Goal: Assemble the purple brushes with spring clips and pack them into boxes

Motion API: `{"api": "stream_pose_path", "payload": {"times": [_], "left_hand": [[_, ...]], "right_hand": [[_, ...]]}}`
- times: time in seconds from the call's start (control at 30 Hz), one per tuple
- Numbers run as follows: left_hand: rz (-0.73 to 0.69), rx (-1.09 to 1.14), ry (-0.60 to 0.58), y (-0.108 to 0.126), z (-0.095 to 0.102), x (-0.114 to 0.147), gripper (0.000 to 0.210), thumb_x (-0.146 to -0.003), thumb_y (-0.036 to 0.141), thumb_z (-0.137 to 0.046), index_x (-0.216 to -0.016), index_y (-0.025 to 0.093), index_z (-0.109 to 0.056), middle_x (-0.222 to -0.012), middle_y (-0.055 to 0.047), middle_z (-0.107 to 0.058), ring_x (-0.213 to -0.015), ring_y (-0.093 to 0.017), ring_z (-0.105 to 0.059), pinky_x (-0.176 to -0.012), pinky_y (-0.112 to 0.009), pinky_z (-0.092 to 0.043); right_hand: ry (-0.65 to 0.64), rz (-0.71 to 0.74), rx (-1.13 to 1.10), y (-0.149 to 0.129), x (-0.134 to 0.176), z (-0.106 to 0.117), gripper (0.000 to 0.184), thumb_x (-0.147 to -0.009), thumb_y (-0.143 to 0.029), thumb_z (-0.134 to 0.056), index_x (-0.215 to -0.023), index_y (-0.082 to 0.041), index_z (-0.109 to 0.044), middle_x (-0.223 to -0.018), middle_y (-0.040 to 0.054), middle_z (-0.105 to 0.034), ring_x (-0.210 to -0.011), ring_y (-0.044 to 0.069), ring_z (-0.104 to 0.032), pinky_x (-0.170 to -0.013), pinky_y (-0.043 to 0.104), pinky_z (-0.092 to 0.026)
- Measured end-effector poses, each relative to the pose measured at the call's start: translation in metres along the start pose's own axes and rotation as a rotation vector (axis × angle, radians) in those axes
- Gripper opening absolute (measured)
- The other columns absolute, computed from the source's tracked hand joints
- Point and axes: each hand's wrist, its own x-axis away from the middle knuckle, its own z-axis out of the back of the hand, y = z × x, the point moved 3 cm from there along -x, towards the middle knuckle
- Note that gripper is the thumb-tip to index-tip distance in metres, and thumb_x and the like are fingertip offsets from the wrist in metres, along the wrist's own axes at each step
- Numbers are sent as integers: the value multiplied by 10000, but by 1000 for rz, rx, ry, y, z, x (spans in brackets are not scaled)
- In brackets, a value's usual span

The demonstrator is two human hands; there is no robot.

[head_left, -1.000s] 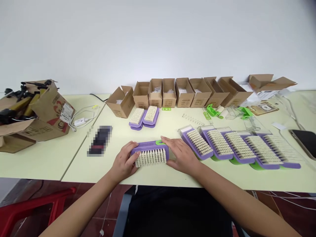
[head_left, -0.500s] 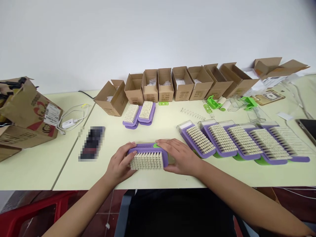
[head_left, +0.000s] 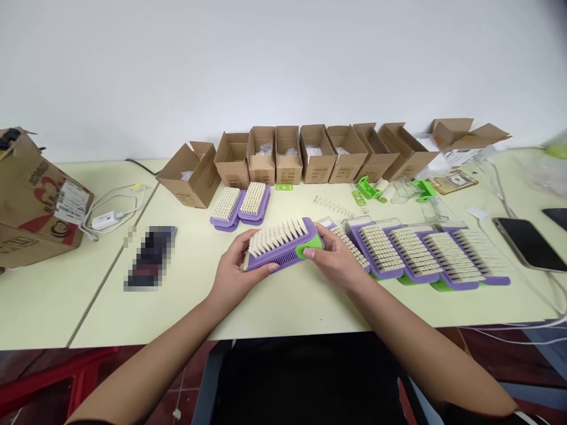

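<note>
Both hands hold a purple brush-like block point(head_left: 280, 241) with rows of cream bristles facing up and a green end piece. My left hand point(head_left: 237, 268) wraps its left end, thumb along the slotted purple side. At the right end, my right hand point(head_left: 335, 260) grips it with the thumb on the green part. The block is tilted, its right end higher. Just right of my right hand, several similar blocks point(head_left: 384, 249) lie in a slanted row, bristles up. Two more bristled blocks point(head_left: 225, 205) lie side by side beyond my left hand.
Several open cardboard boxes point(head_left: 287, 171) line the wall. In front of them are a spring point(head_left: 333, 206), green parts point(head_left: 367, 188) and clear plastic pieces. A pixelated dark object point(head_left: 151, 258) and white cable point(head_left: 105, 220) lie left, a phone point(head_left: 529, 243) right.
The block has been turned so its slotted side and green end face me and its bristles point up. Both hands have shifted their grip and lifted it slightly. The view has moved right.
</note>
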Motion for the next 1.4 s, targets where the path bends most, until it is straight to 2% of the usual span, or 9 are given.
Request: {"api": "stream_pose_path", "payload": {"times": [0.17,0.33,0.47,0.6,0.7,0.83,1.03,1.2,1.4], "left_hand": [[51,133,-71,12,-14,-35,832,-801,419,-952,-1495,278,-514,-1243,-79,-742,-1216,-297,-722,-1085,-471,-584],[139,379,-99,-3,-31,-55,724,-879,489,-879,-1481,278,-535,-1486,-117,-656,-1339,-307,-671,-1117,-500,-588],[211,577,-85,-13,-37,-55,629,-917,510,-840,-1436,263,-585,-1517,-115,-649,-1361,-290,-673,-1175,-525,-558],[200,601,-26,-14,-27,-53,529,-948,536,-802,-1348,224,-652,-1435,-118,-713,-1354,-284,-681,-1182,-500,-550],[194,594,4,-15,-19,-53,518,-946,538,-803,-1324,210,-669,-1402,-121,-731,-1327,-293,-694,-1157,-502,-567],[165,549,22,-15,-12,-54,515,-915,531,-835,-1294,216,-684,-1346,-110,-746,-1269,-295,-714,-1107,-495,-593],[107,503,74,-12,-9,-51,511,-885,508,-869,-1269,220,-695,-1233,-79,-762,-1167,-258,-728,-1057,-437,-610],[117,571,9,-10,-14,-49,483,-929,529,-819,-1260,203,-689,-1303,-108,-754,-1216,-281,-724,-1075,-466,-608],[124,567,-44,-13,-16,-50,501,-925,534,-819,-1278,205,-681,-1315,-117,-758,-1216,-285,-728,-1054,-462,-609]], "right_hand": [[163,59,-12,-22,-5,14,483,-789,-470,-927,-1172,-254,-727,-1156,54,-779,-1087,281,-727,-1045,468,-576],[291,104,-55,-35,-13,21,430,-818,-497,-907,-1125,-250,-735,-1123,57,-791,-1049,267,-735,-1040,461,-594],[210,61,-88,-28,-18,18,459,-848,-527,-889,-1189,-260,-734,-1239,67,-784,-1172,267,-727,-1115,470,-578],[113,-31,-79,-15,-17,17,469,-930,-550,-817,-1296,-269,-734,-1398,70,-736,-1322,262,-677,-1181,479,-545],[91,-54,-20,-12,-16,18,461,-958,-538,-784,-1338,-284,-727,-1451,71,-711,-1352,268,-660,-1160,488,-557],[113,-33,64,-19,-17,18,444,-926,-485,-818,-1305,-271,-727,-1403,80,-737,-1292,269,-686,-1117,483,-564],[65,29,85,-31,-16,15,407,-894,-425,-845,-1251,-250,-760,-1298,73,-781,-1210,265,-716,-1121,475,-540],[104,29,53,-32,-11,17,419,-852,-412,-894,-1209,-234,-764,-1225,70,-801,-1168,262,-729,-1097,459,-550],[35,1,36,-28,-7,21,406,-886,-413,-869,-1231,-240,-741,-1260,67,-788,-1162,240,-733,-1122,459,-540]]}}
